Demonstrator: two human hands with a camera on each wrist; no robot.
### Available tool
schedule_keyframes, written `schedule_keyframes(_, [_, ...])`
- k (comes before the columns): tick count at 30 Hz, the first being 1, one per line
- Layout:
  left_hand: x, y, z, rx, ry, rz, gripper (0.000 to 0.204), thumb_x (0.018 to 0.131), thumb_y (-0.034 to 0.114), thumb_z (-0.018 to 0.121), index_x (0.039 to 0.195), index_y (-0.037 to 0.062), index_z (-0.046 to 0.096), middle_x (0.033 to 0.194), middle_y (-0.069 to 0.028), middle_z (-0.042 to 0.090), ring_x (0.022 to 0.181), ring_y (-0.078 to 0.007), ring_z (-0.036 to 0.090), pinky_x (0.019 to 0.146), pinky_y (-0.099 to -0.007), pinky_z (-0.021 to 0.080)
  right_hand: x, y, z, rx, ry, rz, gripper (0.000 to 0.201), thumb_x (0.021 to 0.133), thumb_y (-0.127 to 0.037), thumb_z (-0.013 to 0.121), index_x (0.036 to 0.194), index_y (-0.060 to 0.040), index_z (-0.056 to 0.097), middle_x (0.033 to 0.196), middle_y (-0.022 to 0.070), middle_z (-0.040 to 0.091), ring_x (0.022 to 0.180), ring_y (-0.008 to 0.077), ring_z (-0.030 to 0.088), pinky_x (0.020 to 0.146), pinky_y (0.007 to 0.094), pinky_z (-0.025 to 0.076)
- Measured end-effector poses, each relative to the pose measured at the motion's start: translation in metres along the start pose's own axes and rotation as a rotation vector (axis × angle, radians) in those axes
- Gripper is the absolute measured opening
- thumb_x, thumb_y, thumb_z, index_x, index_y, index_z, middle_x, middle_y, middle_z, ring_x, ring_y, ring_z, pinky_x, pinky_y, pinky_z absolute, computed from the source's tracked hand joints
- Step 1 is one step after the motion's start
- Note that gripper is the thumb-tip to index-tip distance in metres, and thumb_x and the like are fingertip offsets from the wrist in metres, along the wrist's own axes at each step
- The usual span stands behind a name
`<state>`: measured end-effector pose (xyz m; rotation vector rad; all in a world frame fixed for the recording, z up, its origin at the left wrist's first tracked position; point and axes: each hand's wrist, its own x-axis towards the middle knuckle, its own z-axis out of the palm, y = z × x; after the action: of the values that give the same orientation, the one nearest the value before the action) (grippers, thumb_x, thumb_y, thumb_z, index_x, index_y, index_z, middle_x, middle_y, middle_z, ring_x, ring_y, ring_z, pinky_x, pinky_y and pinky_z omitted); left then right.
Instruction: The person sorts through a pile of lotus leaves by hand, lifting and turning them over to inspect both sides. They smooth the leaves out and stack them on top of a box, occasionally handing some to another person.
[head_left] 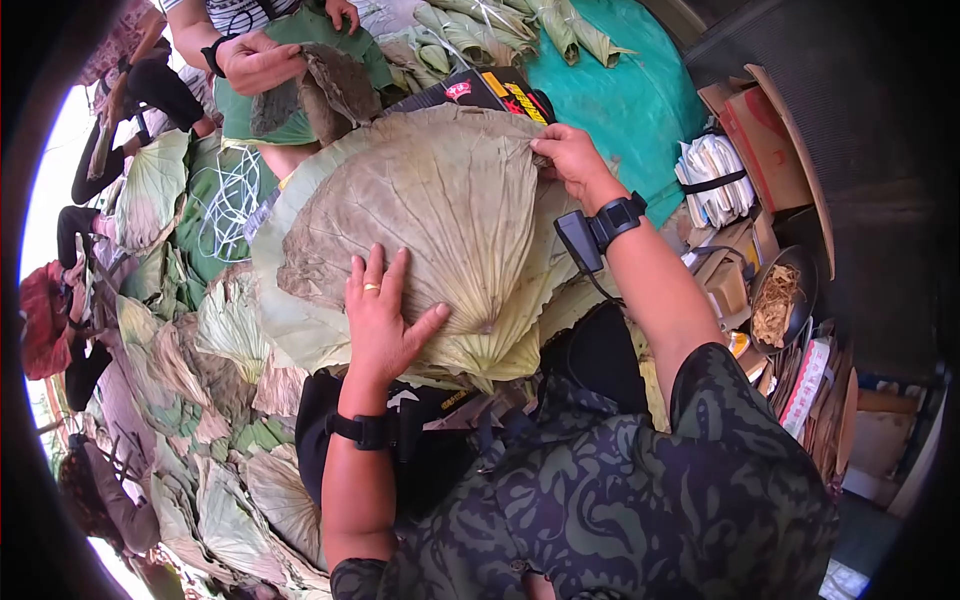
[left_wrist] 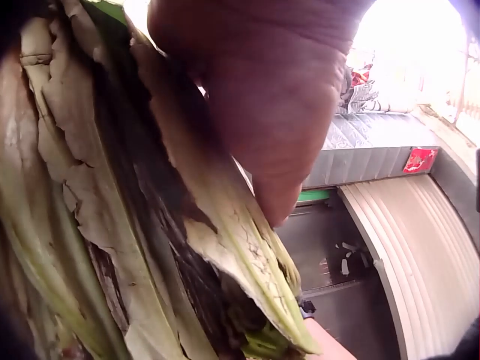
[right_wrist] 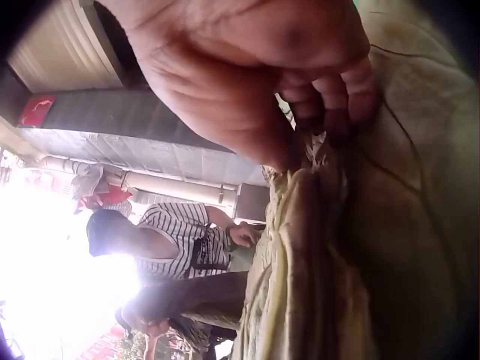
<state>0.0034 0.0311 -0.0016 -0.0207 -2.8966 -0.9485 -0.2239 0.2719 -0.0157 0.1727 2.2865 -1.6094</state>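
A large dried lotus leaf (head_left: 450,210), brownish and fan-shaped with ribs meeting near the bottom, lies on top of a stack of paler leaves (head_left: 275,245) over the person's lap. The left hand (head_left: 388,325) rests on its lower left part, with fingers spread and a ring showing. At the upper right edge, the right hand (head_left: 577,163) pinches the leaf rim between thumb and fingers. From the left wrist, the palm (left_wrist: 262,90) appears above layered, folded leaf edges (left_wrist: 97,202). In the right wrist view, curled fingertips (right_wrist: 360,101) meet the stacked rims (right_wrist: 281,255).
Across from the lap, another person's hand (head_left: 262,65) holds a dark folded leaf (head_left: 340,85). A green sheet (head_left: 625,90) spreads at the back. More leaves (head_left: 235,325) cover the left side. Cardboard boxes (head_left: 765,140) and a pan (head_left: 785,300) stand at the right.
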Motion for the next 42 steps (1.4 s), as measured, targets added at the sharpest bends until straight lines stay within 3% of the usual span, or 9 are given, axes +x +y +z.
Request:
schedule_keyframes(4, [0.000, 0.000, 0.003, 0.041, -0.029, -0.021, 0.075, 0.073, 0.045, 0.064, 0.133, 0.0080, 0.040, 0.140, -0.0221, 0.031, 0.130, -0.0436, 0.023, 0.105, -0.0490, 0.019, 0.008, 0.015, -0.002, 0.188, 0.046, -0.149, 0.012, 0.077, -0.008, 0.062, 0.086, -0.0023, 0.057, 0.071, 0.0060, 0.060, 0.067, 0.0184, 0.059, 0.059, 0.0343, 0.047])
schedule_keyframes(6, [0.000, -0.002, 0.003, 0.030, -0.023, -0.019, 0.076, 0.073, 0.047, 0.063, 0.133, 0.0075, 0.039, 0.139, -0.0224, 0.031, 0.129, -0.0439, 0.024, 0.105, -0.0492, 0.019, 0.002, 0.019, 0.005, -0.366, 0.226, -0.494, 0.015, 0.078, -0.009, 0.060, 0.091, -0.0043, 0.055, 0.074, 0.0139, 0.062, 0.071, 0.0282, 0.061, 0.062, 0.0396, 0.048])
schedule_keyframes(10, [0.000, -0.002, 0.003, 0.075, -0.039, -0.022, 0.076, 0.074, 0.052, 0.060, 0.132, 0.0067, 0.041, 0.138, -0.0231, 0.033, 0.129, -0.0444, 0.025, 0.105, -0.0491, 0.019, -0.010, 0.028, 0.015, -0.902, 0.177, -0.486, 0.027, 0.079, -0.019, 0.059, 0.104, -0.0095, 0.053, 0.084, 0.0182, 0.063, 0.080, 0.0369, 0.060, 0.069, 0.0451, 0.048])
schedule_keyframes(18, [0.000, 0.007, -0.004, 0.058, -0.034, -0.082, 0.079, 0.073, 0.057, 0.060, 0.131, 0.0065, 0.043, 0.136, -0.0243, 0.034, 0.128, -0.0454, 0.026, 0.103, -0.0500, 0.022, -0.009, -0.044, 0.013, -0.885, 0.325, -0.460, 0.036, 0.076, -0.024, 0.061, 0.107, -0.0066, 0.053, 0.106, 0.0164, 0.056, 0.096, 0.0345, 0.056, 0.079, 0.0430, 0.046])
schedule_keyframes(24, [0.000, 0.010, -0.008, 0.044, -0.031, -0.108, 0.078, 0.071, 0.056, 0.062, 0.129, 0.0072, 0.045, 0.136, -0.0236, 0.035, 0.127, -0.0453, 0.027, 0.102, -0.0504, 0.024, -0.022, -0.156, 0.135, -0.558, 0.164, -0.997, 0.060, 0.069, -0.037, 0.069, 0.114, -0.0027, 0.050, 0.114, 0.0182, 0.052, 0.103, 0.0333, 0.053, 0.087, 0.0406, 0.044])
schedule_keyframes(30, [-0.001, 0.006, -0.013, -0.023, -0.006, -0.075, 0.070, 0.071, 0.048, 0.066, 0.125, 0.0055, 0.048, 0.133, -0.0234, 0.039, 0.124, -0.0458, 0.032, 0.101, -0.0492, 0.028, 0.003, -0.207, 0.204, -0.968, -0.060, -0.736, 0.043, 0.074, -0.026, 0.062, 0.111, -0.0050, 0.055, 0.101, 0.0176, 0.061, 0.095, 0.0347, 0.059, 0.080, 0.0429, 0.047])
schedule_keyframes(34, [-0.004, 0.003, -0.014, -0.052, 0.028, -0.059, 0.065, 0.072, 0.043, 0.066, 0.122, 0.0046, 0.050, 0.130, -0.0234, 0.042, 0.122, -0.0457, 0.035, 0.099, -0.0487, 0.031, 0.031, -0.208, 0.200, -0.890, 0.073, -0.800, 0.028, 0.074, -0.016, 0.056, 0.099, -0.0070, 0.063, 0.091, 0.0169, 0.064, 0.088, 0.0361, 0.061, 0.078, 0.0420, 0.048])
schedule_keyframes(38, [-0.005, 0.000, -0.010, -0.101, 0.151, -0.043, 0.056, 0.072, 0.033, 0.068, 0.117, 0.0038, 0.053, 0.123, -0.0229, 0.048, 0.118, -0.0435, 0.041, 0.096, -0.0461, 0.036, 0.038, -0.224, 0.175, -0.695, 0.109, -0.869, 0.031, 0.072, -0.007, 0.054, 0.101, -0.0008, 0.062, 0.085, 0.0195, 0.064, 0.077, 0.0332, 0.062, 0.071, 0.0388, 0.049])
schedule_keyframes(42, [-0.006, 0.000, -0.012, -0.233, 0.286, -0.058, 0.047, 0.073, 0.023, 0.069, 0.113, 0.0036, 0.056, 0.118, -0.0210, 0.052, 0.113, -0.0386, 0.045, 0.094, -0.0435, 0.038, -0.011, -0.252, 0.144, 0.059, -0.081, -0.575, 0.022, 0.082, -0.001, 0.047, 0.097, 0.0087, 0.059, 0.091, 0.0143, 0.063, 0.079, 0.0253, 0.062, 0.071, 0.0347, 0.051])
